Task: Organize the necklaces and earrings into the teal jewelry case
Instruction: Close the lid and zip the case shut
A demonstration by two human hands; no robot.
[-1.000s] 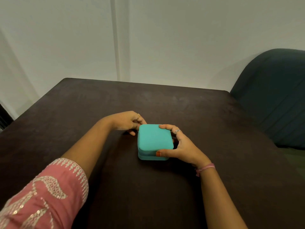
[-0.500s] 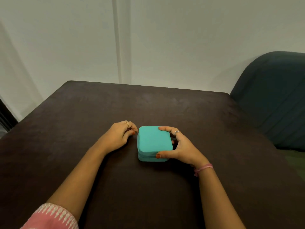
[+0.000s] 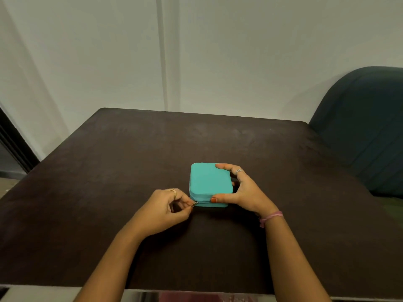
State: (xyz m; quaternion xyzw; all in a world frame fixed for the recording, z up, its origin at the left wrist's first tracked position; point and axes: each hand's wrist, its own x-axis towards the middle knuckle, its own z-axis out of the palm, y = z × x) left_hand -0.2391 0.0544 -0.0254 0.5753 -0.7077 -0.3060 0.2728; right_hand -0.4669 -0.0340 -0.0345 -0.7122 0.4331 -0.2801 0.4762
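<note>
Step in hand looks like zipper work on the case [image 3: 210, 182], which sits shut, lid down, on the table [image 3: 109, 171], roughly mid-table. No necklaces or earrings visible anywhere, so either they're inside and this is the close-out, or it's being opened to start; can't tell which from here. Left hand [image 3: 166, 209] is at the case's near-left corner, fingers curled, thumb and forefinger pinching the zip pull [image 3: 194, 203]. Right hand [image 3: 242, 192] braces the case from its right side: thumb pressed along the near edge on the zip line, index finger hooked over the far-right corner, palm arched clear of the lid. Both forearms come in low from the near edge of the table, wrists just off the surface. Next move calls for a steady pull along the zip track round the corner while the right hand keeps the case from sliding or twisting. Chair [image 3: 366, 127] stands right of the case, well apart.
</note>
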